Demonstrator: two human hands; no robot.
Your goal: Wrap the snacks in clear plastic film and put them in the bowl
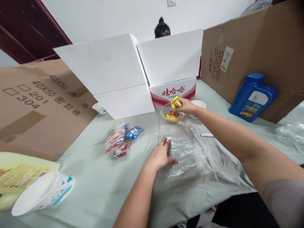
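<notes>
My right hand (186, 106) is stretched forward and pinches a small yellow snack packet (176, 102) just above a clear bowl (164, 111) that holds more yellow and red packets. My left hand (161, 155) lies flat with fingers apart on the edge of a crumpled clear plastic bag (190, 152) spread on the pale green table. A small heap of wrapped snacks (122, 141), red, orange and blue, lies to the left of that hand.
White open cartons (128, 76) stand at the back, a person's head showing behind them. Brown cardboard (35, 104) leans at left and right. A blue jug (253, 96) stands at right, a paper bowl (42, 193) lies tipped at front left, and a white pen (206, 135) rests on the plastic.
</notes>
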